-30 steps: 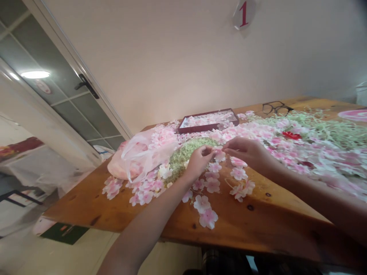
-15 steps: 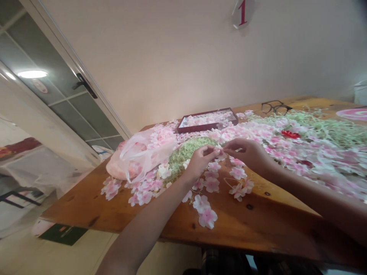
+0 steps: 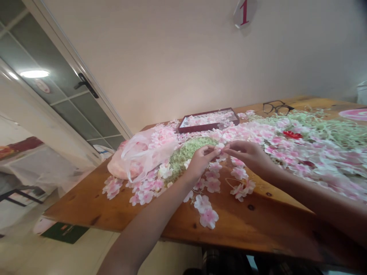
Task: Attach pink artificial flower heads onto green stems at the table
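Note:
Over the middle of the wooden table (image 3: 94, 202), my left hand (image 3: 204, 160) is closed, its fingertips pinching a small pale pink flower (image 3: 220, 147). My right hand (image 3: 245, 152) meets it from the right, thumb and fingers closed at the same flower. Under and behind my left hand lies a mound of green shredded strands (image 3: 183, 152). Loose pink and white flowers (image 3: 208, 217) lie on the table below the hands, some joined on thin stems. Many more flowers (image 3: 304, 152) cover the right side.
A dark red box (image 3: 200, 126) with flowers in it stands near the wall. To the left is a filled translucent bag (image 3: 134, 154). Eyeglasses (image 3: 278, 108), a red flower (image 3: 292, 135) and pale green strands (image 3: 338, 128) are at the right. A door (image 3: 83, 110) is at the left.
The view has shifted slightly. My hands remain together, and the flower between my fingertips now shows a little higher and whiter.

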